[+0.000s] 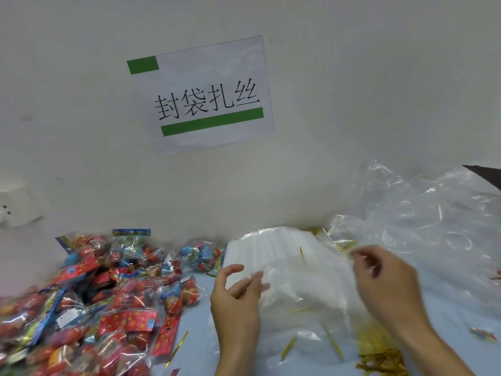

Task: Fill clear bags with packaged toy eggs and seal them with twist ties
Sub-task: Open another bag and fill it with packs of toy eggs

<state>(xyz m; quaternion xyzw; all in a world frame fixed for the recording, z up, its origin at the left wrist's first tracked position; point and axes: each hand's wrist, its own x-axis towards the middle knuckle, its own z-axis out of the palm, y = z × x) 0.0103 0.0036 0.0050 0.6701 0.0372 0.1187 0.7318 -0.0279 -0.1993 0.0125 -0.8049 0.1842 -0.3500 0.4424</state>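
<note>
Both hands, left [238, 294] and right [385, 280], pinch a clear bag [298, 289]; toy eggs [95, 294] at nine o'clock.

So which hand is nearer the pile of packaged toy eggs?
Left. The left hand sits just right of the pile of packaged toy eggs; the right hand is farther right, over the clear bags.

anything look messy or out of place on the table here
Yes. Gold twist ties lie scattered singly over the stack of clear bags and the table, away from the main bundle at the bottom edge. The toy egg packs sit in a loose heap.
</note>
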